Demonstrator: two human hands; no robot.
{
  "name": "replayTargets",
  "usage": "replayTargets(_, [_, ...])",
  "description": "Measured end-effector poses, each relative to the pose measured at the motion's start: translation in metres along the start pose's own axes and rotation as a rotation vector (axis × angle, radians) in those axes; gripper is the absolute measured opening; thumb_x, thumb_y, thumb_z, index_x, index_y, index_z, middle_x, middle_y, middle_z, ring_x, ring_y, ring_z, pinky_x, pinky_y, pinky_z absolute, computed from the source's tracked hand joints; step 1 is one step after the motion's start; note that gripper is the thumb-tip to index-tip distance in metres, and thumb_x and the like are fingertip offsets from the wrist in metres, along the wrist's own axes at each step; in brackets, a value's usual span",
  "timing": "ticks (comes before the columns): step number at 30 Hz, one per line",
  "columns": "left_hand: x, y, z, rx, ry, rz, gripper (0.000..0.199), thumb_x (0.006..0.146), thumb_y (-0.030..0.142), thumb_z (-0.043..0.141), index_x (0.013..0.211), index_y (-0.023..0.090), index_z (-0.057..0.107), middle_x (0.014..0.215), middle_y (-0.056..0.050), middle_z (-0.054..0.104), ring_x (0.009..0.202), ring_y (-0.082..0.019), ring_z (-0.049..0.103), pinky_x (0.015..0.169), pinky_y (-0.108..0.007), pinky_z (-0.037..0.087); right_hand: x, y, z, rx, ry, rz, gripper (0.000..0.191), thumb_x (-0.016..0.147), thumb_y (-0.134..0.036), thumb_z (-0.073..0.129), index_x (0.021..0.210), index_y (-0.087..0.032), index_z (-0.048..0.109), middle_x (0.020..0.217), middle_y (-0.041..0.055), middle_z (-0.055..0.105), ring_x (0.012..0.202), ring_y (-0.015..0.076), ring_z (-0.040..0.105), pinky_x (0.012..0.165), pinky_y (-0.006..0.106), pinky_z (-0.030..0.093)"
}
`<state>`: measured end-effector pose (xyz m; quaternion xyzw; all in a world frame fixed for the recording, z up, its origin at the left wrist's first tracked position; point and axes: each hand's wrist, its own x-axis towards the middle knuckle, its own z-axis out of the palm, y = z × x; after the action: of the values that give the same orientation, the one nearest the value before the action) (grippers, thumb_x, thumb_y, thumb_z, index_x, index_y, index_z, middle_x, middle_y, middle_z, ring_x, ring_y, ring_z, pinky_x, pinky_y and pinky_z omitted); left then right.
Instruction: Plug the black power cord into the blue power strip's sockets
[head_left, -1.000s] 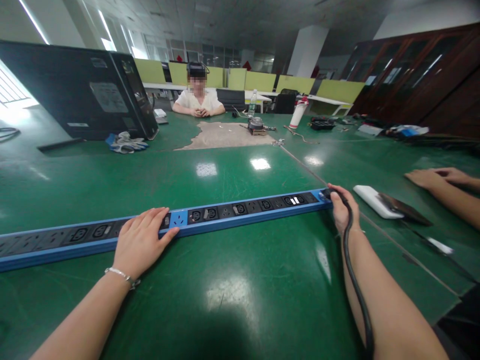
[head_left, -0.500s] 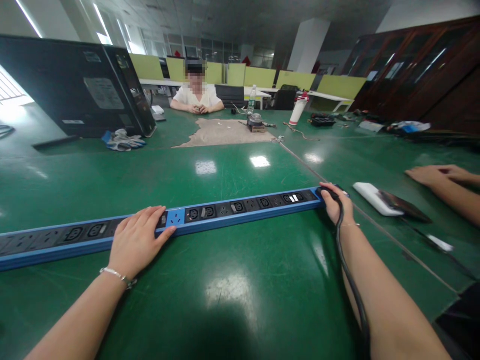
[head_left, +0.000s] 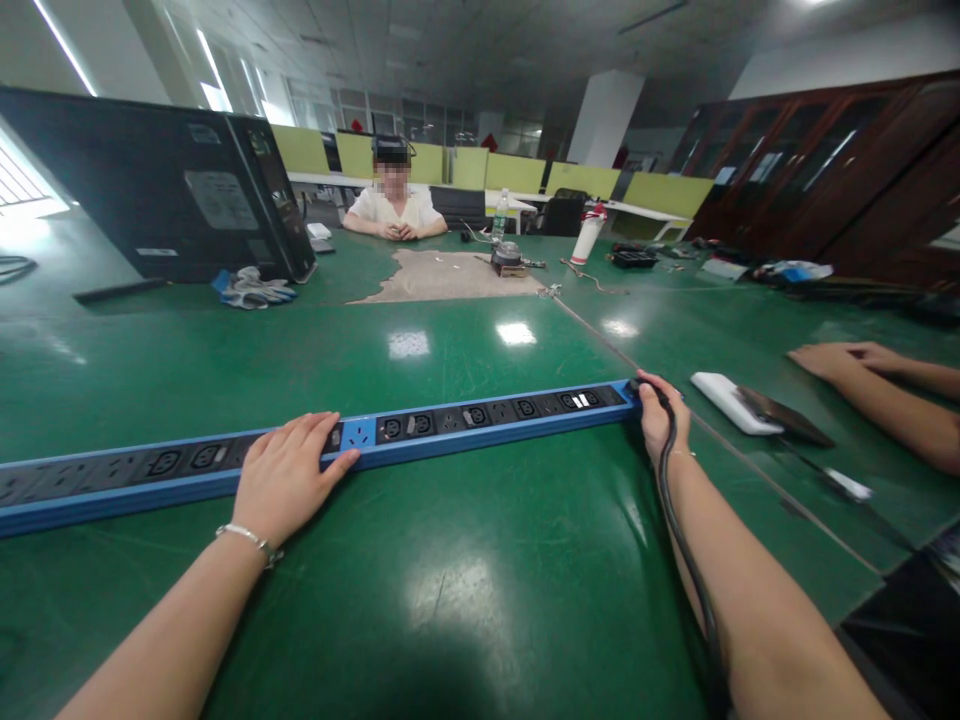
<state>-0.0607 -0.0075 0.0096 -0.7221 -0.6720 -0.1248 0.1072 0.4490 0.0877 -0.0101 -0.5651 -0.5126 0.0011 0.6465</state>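
A long blue power strip [head_left: 480, 415] with a row of black sockets lies across the green table [head_left: 525, 560]. My left hand [head_left: 292, 465] is wrapped over its middle, thumb along the near side and fingers across the top, beside a blue socket. At the strip's right end, my right hand [head_left: 663, 418] grips the end where the black cable [head_left: 675, 520] comes out. That cable runs back along my right forearm toward the bottom edge. The strip's left end lies outside the view.
A black computer case [head_left: 202, 200] stands at the left, with gloves [head_left: 255, 288] before it. A white device [head_left: 731, 402] lies right of my right hand, near another person's hands [head_left: 832, 360]. Across the table sits a person [head_left: 394, 205]; a white cup [head_left: 588, 238] stands farther right.
The view has tilted up and shifted slightly, so the scene appears a little lower and the right side nearer the centre. Both hands keep their places on the power strip.
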Motion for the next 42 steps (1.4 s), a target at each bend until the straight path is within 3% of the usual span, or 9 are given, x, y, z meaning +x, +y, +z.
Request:
replayTargets(3, [0.000, -0.001, 0.001, -0.004, -0.004, -0.002, 0.059, 0.085, 0.057, 0.032, 0.127, 0.018, 0.048, 0.130, -0.012, 0.054, 0.120, -0.029, 0.047, 0.098, -0.045, 0.033, 0.002, -0.009, 0.001, 0.152, 0.153, -0.016, 0.035, 0.083, -0.041, 0.051, 0.105, -0.018, 0.064, 0.107, 0.0080, 0.066, 0.096, 0.0218, 0.061, 0.090, 0.040, 0.047])
replayTargets(5, [0.000, -0.001, 0.001, -0.004, -0.006, 0.000, 0.059, 0.085, 0.057, 0.032, 0.127, 0.018, 0.048, 0.130, -0.012, 0.054, 0.119, -0.029, 0.047, 0.098, -0.045, 0.033, 0.000, -0.014, 0.001, 0.133, 0.078, -0.027, 0.035, 0.082, -0.041, 0.052, 0.106, -0.019, 0.064, 0.107, 0.0070, 0.066, 0.096, 0.0215, 0.061, 0.090, 0.040, 0.047])
replayTargets(9, [0.000, 0.001, -0.001, -0.004, 0.002, 0.008, 0.060, 0.085, 0.056, 0.031, 0.127, 0.016, 0.049, 0.128, -0.013, 0.055, 0.118, -0.030, 0.048, 0.097, -0.045, 0.034, -0.008, -0.018, 0.006, -0.118, -0.159, -0.021, 0.034, 0.081, -0.043, 0.053, 0.101, -0.020, 0.067, 0.103, 0.0065, 0.068, 0.098, 0.0229, 0.061, 0.093, 0.043, 0.044])
replayTargets(17, [0.000, 0.001, -0.003, 0.006, -0.014, 0.011, 0.060, 0.086, 0.056, 0.030, 0.127, 0.016, 0.049, 0.128, -0.012, 0.055, 0.117, -0.030, 0.049, 0.097, -0.046, 0.034, -0.014, -0.025, 0.010, -0.325, -0.262, -0.057, 0.039, 0.080, -0.045, 0.050, 0.106, -0.021, 0.067, 0.102, 0.0081, 0.069, 0.098, 0.0250, 0.062, 0.093, 0.042, 0.044])
replayTargets(25, [0.000, 0.001, -0.002, 0.015, 0.000, 0.023, 0.060, 0.086, 0.056, 0.030, 0.126, 0.015, 0.049, 0.127, -0.014, 0.055, 0.117, -0.030, 0.049, 0.096, -0.046, 0.035, -0.018, -0.019, 0.006, -0.333, -0.287, -0.110, 0.040, 0.081, -0.046, 0.047, 0.106, -0.021, 0.065, 0.110, 0.0091, 0.067, 0.105, 0.0256, 0.060, 0.098, 0.047, 0.039])
replayTargets(32, [0.000, 0.000, 0.000, 0.013, 0.011, 0.014, 0.061, 0.086, 0.056, 0.030, 0.126, 0.015, 0.049, 0.126, -0.014, 0.056, 0.118, -0.030, 0.049, 0.097, -0.046, 0.034, -0.018, -0.013, 0.011, -0.238, -0.253, -0.039, 0.037, 0.079, -0.044, 0.051, 0.102, -0.021, 0.066, 0.108, 0.0085, 0.067, 0.109, 0.0257, 0.058, 0.102, 0.050, 0.035])
replayTargets(37, [-0.001, -0.001, 0.001, 0.002, 0.015, 0.002, 0.061, 0.085, 0.057, 0.032, 0.127, 0.016, 0.050, 0.127, -0.013, 0.056, 0.118, -0.030, 0.048, 0.097, -0.045, 0.033, -0.018, -0.013, 0.015, -0.089, -0.157, 0.004, 0.034, 0.077, -0.043, 0.056, 0.097, -0.019, 0.068, 0.104, 0.0084, 0.068, 0.106, 0.0246, 0.059, 0.101, 0.048, 0.036])
replayTargets(42, [-0.001, 0.000, 0.001, -0.003, 0.023, 0.018, 0.059, 0.086, 0.056, 0.033, 0.126, 0.016, 0.050, 0.127, -0.013, 0.056, 0.117, -0.029, 0.049, 0.097, -0.045, 0.033, -0.014, -0.051, 0.017, 0.140, 0.141, -0.031, 0.037, 0.084, -0.042, 0.050, 0.110, -0.019, 0.063, 0.107, 0.0066, 0.066, 0.097, 0.0202, 0.061, 0.091, 0.042, 0.045])
